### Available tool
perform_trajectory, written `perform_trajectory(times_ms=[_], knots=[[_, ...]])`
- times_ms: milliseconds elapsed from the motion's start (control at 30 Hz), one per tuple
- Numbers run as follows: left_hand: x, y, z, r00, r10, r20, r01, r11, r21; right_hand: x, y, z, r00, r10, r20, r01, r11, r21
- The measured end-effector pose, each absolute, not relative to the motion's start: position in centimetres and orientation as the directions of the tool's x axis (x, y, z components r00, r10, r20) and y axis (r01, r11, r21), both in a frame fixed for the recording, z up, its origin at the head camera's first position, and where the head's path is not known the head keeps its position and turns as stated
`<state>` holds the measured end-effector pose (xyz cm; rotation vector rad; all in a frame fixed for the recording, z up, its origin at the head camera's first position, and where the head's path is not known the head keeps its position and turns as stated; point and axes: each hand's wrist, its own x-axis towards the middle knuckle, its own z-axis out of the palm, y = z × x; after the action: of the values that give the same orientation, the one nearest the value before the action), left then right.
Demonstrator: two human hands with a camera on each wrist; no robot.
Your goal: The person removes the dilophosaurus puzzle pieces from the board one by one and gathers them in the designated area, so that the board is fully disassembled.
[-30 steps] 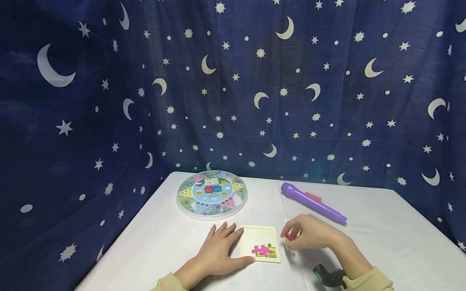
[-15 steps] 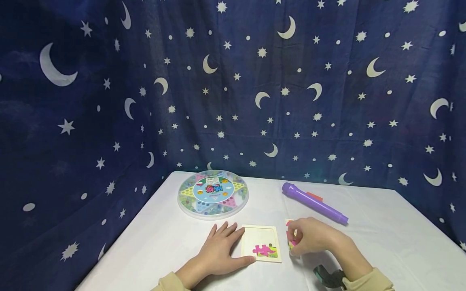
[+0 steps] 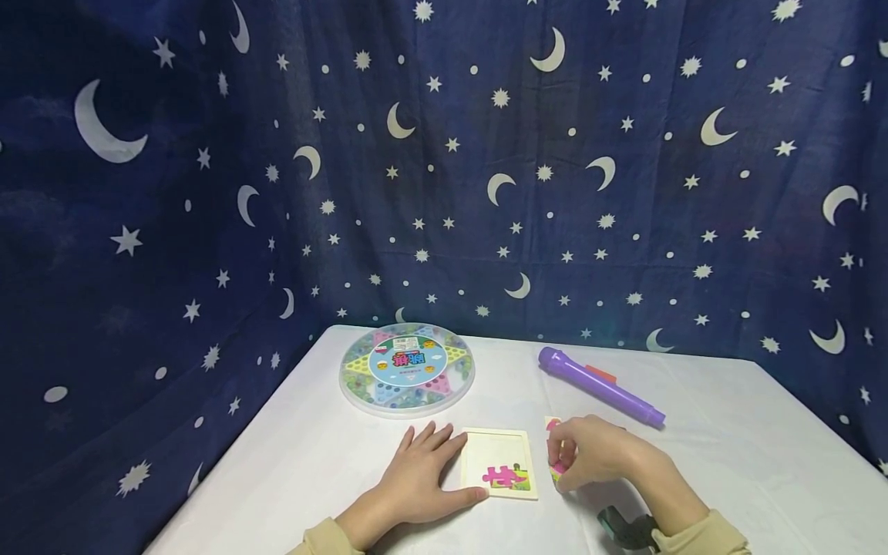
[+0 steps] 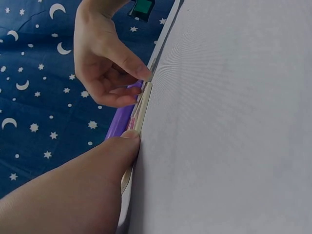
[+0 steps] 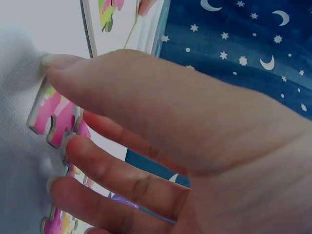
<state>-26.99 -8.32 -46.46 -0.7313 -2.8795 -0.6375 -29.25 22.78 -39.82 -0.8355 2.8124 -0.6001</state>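
My left hand (image 3: 419, 476) lies spread on the table, its thumb and index fingertip touching the left side of a cream puzzle tray (image 3: 494, 447). Pink and green puzzle pieces (image 3: 505, 478) sit in the tray's lower right corner. Just right of the tray, my right hand (image 3: 598, 449) pinches a pink and green puzzle piece (image 5: 54, 119) low at the table, thumb at one end and curled fingers along its side. More pink pieces (image 5: 54, 223) lie beside it, partly hidden by the fingers. In the left wrist view, the tray (image 4: 142, 109) appears edge-on.
A round Chinese checkers box (image 3: 405, 370) lies at the back left of the white table (image 3: 277, 478). Behind my right hand is a purple toy microphone (image 3: 600, 387) with a red part beside it. A starry blue curtain (image 3: 444, 193) stands behind the table.
My right hand has moved slightly right and down, away from the tray, with the puzzle piece at its fingertips. Pink pieces beside it now show more. The left hand has stayed on the tray.
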Motion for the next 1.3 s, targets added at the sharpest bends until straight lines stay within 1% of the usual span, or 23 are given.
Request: perform_trajectory(times_ms=[267, 400, 500, 633, 900, 1300], knots=[[-27.3, -8.3, -46.8, -0.881, 0.428, 0.201, 0.473, 0.799, 0.373, -29.5, 22.2, -39.9, -0.841, -0.54, -0.031, -0.478, 0.768, -0.426], [-27.4, -8.3, -46.9, -0.882, 0.426, 0.2, 0.47, 0.798, 0.377, -29.6, 21.2, -40.2, -0.835, -0.55, -0.019, -0.479, 0.742, -0.47], [-27.4, -8.3, -46.9, -0.882, 0.426, 0.201, 0.471, 0.8, 0.372, -29.6, 20.5, -40.6, -0.816, -0.579, -0.005, -0.49, 0.695, -0.527], [-27.4, -8.3, -46.9, -0.882, 0.426, 0.199, 0.47, 0.803, 0.365, -29.7, 19.7, -41.0, -0.795, -0.607, 0.018, -0.51, 0.651, -0.562], [-27.2, -8.4, -46.7, -0.876, 0.435, 0.208, 0.482, 0.796, 0.367, -29.7, 18.8, -41.5, -0.764, -0.642, 0.065, -0.574, 0.631, -0.522], [-27.1, -8.4, -46.6, -0.877, 0.433, 0.207, 0.48, 0.797, 0.366, -29.8, 18.1, -42.2, -0.766, -0.64, 0.056, -0.562, 0.625, -0.542]])
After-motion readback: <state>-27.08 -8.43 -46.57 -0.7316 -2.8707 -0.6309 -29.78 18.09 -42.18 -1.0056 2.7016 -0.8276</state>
